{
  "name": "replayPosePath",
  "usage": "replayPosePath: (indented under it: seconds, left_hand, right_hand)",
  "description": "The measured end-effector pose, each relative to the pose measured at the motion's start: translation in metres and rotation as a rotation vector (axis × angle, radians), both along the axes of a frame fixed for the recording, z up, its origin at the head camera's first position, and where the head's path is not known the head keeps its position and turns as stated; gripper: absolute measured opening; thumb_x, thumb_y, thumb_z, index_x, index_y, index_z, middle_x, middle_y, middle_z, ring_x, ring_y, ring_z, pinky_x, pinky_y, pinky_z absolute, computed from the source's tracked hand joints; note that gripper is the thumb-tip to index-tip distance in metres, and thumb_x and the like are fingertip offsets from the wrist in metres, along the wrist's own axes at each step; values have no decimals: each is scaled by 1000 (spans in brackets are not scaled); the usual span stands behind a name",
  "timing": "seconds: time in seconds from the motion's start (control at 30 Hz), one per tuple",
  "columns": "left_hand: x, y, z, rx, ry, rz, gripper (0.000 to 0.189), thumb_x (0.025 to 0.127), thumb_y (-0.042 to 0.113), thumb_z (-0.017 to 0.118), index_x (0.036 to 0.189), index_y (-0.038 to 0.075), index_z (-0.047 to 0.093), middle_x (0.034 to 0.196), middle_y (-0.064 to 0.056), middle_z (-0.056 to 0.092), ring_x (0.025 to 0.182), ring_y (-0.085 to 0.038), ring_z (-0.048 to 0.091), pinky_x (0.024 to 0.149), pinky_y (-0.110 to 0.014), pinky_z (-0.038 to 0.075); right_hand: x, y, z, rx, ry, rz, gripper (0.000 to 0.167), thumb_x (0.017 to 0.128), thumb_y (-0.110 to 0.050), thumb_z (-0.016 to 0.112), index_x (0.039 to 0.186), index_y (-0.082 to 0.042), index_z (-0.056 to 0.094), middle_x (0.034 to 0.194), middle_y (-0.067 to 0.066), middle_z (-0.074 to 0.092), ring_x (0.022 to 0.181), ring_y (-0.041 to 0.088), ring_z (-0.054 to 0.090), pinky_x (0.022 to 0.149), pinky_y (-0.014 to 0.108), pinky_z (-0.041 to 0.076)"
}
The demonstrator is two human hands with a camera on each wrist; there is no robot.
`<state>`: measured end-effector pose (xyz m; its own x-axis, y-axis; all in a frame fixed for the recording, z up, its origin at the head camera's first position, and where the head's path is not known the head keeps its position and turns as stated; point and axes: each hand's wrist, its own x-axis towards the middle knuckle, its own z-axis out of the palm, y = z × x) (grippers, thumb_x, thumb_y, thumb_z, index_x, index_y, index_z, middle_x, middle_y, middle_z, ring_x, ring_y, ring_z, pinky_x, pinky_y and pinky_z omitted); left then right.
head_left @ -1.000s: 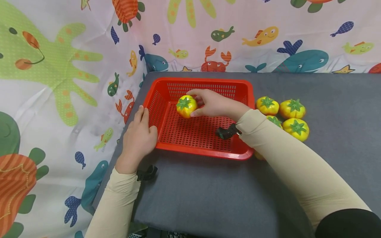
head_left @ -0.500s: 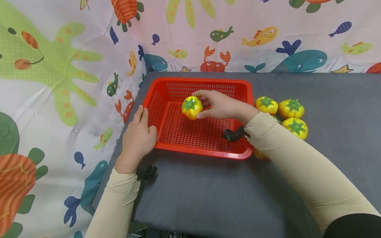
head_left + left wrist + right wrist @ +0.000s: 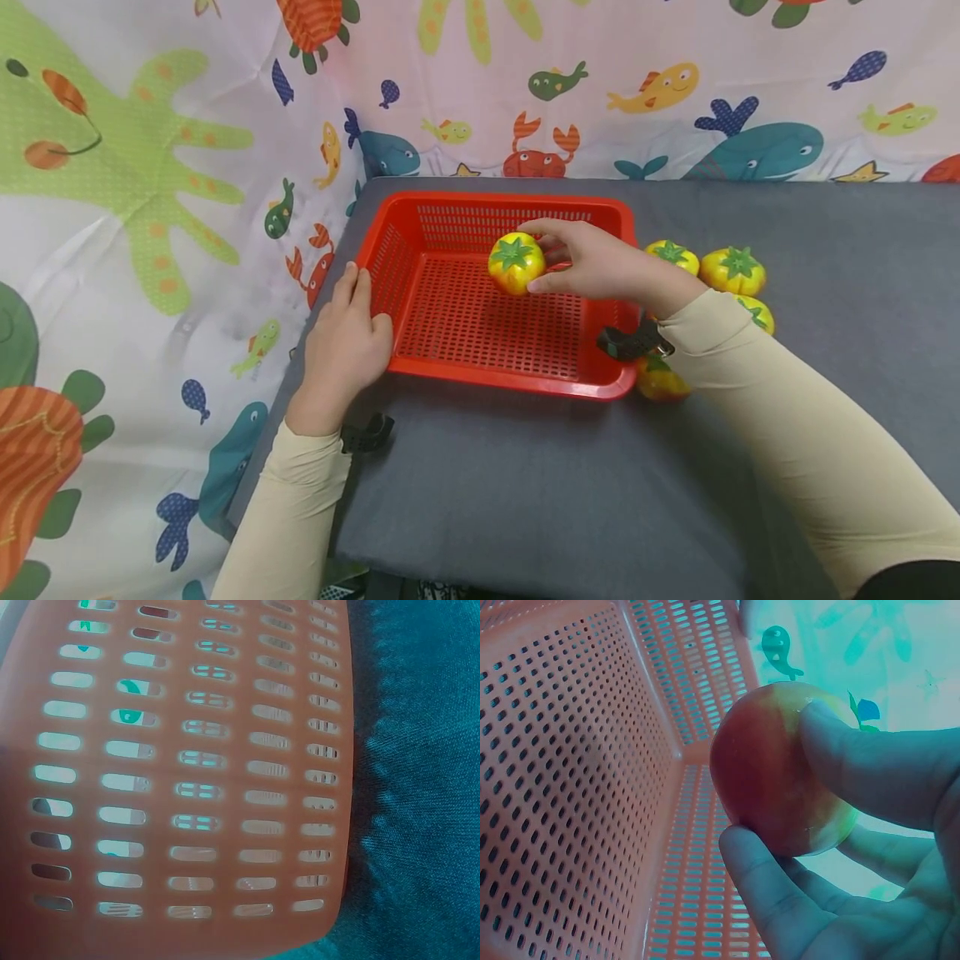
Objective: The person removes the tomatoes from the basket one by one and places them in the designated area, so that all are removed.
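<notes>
My right hand (image 3: 592,258) pinches a yellow-orange persimmon (image 3: 516,265) with a green star-shaped leaf top, held over the red plastic basket (image 3: 480,385). In the right wrist view, thumb and fingers close round the persimmon (image 3: 761,769), and the perforated basket wall shows behind it. My left hand (image 3: 347,346) rests at the basket's left rim, its visible fingers straight and its thumb beside the rim. The left wrist view is filled by the slotted outer wall of the basket (image 3: 165,769), and no fingers show there. Inside the basket only bare mesh shows.
Several more persimmons (image 3: 733,268) stand on the grey cloth-covered table (image 3: 525,483) to the right of the basket, partly hidden by my right arm. One persimmon (image 3: 662,382) sits by the basket's front right corner. A sea-animal print curtain (image 3: 465,92) hangs behind and at the left.
My right hand has moved to the right over the basket with the persimmon in its grip. More of the persimmon by the front right corner shows now. The left hand stays at the rim.
</notes>
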<state>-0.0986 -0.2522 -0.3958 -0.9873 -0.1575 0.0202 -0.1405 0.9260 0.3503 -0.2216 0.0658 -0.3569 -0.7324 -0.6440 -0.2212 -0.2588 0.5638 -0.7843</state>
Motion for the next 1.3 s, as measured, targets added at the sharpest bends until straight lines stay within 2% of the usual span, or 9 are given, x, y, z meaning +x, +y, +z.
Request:
replayPosePath:
  seconds: [0.47,0.77,1.0,1.3]
  left_hand:
    - [1,2,1,3,-6,9,72,101,25,46,167,8,23,175,-12,18,132,-46,49,96,-65,52]
    - [1,2,2,1,-11,7,72,101,25,46,167,6,24,175,-13,19,134,-47,49,97,-66,51]
    - [1,2,3,2,-3,2,72,101,24,46,167,6,23,175,-14,19,133,-46,49,97,-66,51]
    - [2,3,3,11,-12,8,74,101,25,48,168,8,22,175,-13,17,135,-45,48,97,-66,52]
  right_hand:
    - [13,22,7,-23,42,-14,80,92,-15,81,160,-12,40,151,15,55,138,36,57,109,53,51]
    - [26,39,16,-70,14,-19,77,92,-13,80,159,-13,42,150,12,56,140,36,54,105,52,53]
    - [37,53,16,-92,-3,-18,78,92,-10,80,160,-12,41,149,13,57,141,37,53,103,53,54]
    - [51,77,18,-54,24,-49,77,93,-12,79,160,-14,41,151,17,55,135,38,59,101,52,56]
